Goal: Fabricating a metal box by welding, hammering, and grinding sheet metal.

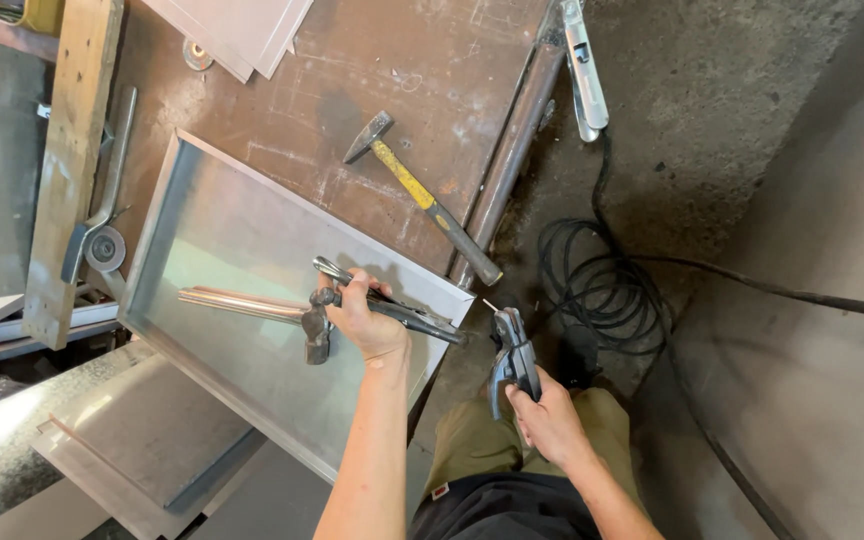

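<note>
A shallow sheet-metal tray point(212, 215) lies on a rusty brown workbench point(432, 70). My left hand point(367, 320) is closed around the handles of grey locking pliers point(422, 320), whose jaws sit at the tray's near right rim. Inside the tray, just left of that hand, lies a hammer with a metal handle point(242, 303). My right hand point(549, 420) grips a dark grey plier-like tool point(512, 355) with a thin pin at its tip, held just off the tray's corner, over the floor. A yellow-handled hammer point(422, 195) rests on the bench beyond the tray.
A wooden plank point(67, 170) lies along the left. Flat metal sheets point(242, 30) sit at the top, more sheets point(132, 440) at lower left. A steel bar point(512, 150) edges the bench. A black cable coil point(602, 290) lies on the concrete floor; a clamp point(584, 70) hangs at the top.
</note>
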